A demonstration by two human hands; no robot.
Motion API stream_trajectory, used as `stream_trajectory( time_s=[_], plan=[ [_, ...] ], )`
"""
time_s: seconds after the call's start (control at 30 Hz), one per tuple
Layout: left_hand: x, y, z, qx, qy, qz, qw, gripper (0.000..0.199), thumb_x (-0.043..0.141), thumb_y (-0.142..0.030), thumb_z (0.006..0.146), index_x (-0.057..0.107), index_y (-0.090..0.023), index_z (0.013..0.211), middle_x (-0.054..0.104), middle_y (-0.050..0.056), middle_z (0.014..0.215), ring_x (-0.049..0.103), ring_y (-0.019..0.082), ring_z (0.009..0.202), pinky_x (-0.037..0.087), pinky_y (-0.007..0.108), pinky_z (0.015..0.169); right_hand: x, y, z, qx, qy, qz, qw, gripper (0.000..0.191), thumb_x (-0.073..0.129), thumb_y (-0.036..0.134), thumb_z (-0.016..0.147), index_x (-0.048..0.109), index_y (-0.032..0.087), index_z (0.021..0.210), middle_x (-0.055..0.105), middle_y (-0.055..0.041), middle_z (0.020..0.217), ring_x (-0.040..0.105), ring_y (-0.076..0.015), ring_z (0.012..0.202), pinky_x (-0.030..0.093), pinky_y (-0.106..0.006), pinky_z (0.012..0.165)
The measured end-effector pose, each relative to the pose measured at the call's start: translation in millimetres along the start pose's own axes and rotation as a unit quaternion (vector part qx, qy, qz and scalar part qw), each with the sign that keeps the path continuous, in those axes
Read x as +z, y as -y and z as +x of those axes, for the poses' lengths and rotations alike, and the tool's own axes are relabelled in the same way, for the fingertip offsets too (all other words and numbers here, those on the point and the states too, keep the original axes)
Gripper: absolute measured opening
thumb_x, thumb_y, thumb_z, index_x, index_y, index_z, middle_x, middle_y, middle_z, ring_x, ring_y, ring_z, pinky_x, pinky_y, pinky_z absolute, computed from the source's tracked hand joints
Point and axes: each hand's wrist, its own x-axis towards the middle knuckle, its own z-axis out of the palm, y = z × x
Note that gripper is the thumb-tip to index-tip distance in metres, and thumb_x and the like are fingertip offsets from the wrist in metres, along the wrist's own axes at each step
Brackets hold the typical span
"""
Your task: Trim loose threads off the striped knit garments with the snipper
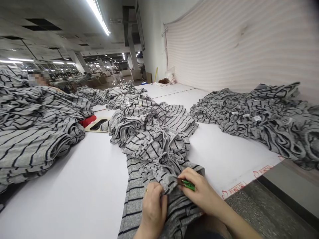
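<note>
From the head view, my left hand [153,209] pinches a fold of grey striped knit [159,149] on the white bench [74,186], and my right hand [203,191] clenches green-handled snips [188,185] against it — one slip could nick the cloth.

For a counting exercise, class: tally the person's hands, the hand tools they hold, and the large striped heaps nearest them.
Hands: 2 (left hand, right hand)
Green-handled thread snips: 1
Grey striped garment heaps: 3
Total: 6
</note>
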Motion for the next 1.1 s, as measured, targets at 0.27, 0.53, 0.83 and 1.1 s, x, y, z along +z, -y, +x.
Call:
stream_trajectory(
  time_s=[0.27, 0.53, 0.83, 1.1],
  plan=[
    [-1.2, 1, -3, -0.004, 0.003, -0.016, 1.0, 0.024, 0.047, 0.003, 0.08, 0.049, -0.018, 0.09, 0.051, 0.002, 0.078, 0.051, 0.015, 0.074, 0.048, 0.026, 0.066, 3, 11, -3, -0.02, 0.037, -0.075, 0.996, 0.02, 0.059, 0.024, 0.088, 0.067, 0.026, 0.106, 0.062, -0.0012, 0.091, 0.058, -0.0182, 0.083, 0.044, -0.027, 0.076],
    [-2.0, 0, -3, -0.001, -0.001, -0.012, 1.0, 0.023, 0.048, 0.003, 0.08, 0.049, -0.018, 0.089, 0.051, 0.002, 0.079, 0.051, 0.015, 0.075, 0.048, 0.026, 0.067, 4, 8, 3, -0.011, 0.037, -0.037, 0.999, 0.018, 0.057, 0.023, 0.09, 0.07, 0.026, 0.101, 0.065, -0.0002, 0.091, 0.061, -0.016, 0.084, 0.043, -0.024, 0.074],
    [1.7, 1, -4, -0.049, -0.023, -0.046, 0.997, 0.016, 0.055, -0.004, 0.08, 0.055, -0.02, 0.084, 0.056, 0.004, 0.087, 0.054, 0.017, 0.082, 0.048, 0.028, 0.075, 17, 4, 3, 0.009, 0.003, -0.056, 0.998, 0.019, 0.06, 0.014, 0.08, 0.061, 0.023, 0.096, 0.061, -0.0005, 0.091, 0.059, -0.0185, 0.083, 0.043, -0.026, 0.072],
    [8.1, -7, 10, -0.483, 0.048, -0.399, 0.778, 0.051, 0.056, -0.048, 0.086, 0.045, -0.024, 0.129, 0.031, -0.009, 0.059, 0.027, 0.007, 0.048, 0.025, 0.018, 0.046, 4, -4, 17, 0.004, -0.041, -0.065, 0.997, 0.014, 0.055, 0.01, 0.082, 0.06, 0.021, 0.089, 0.059, -0.0012, 0.088, 0.058, -0.0179, 0.081, 0.044, -0.028, 0.072]
  ],
)
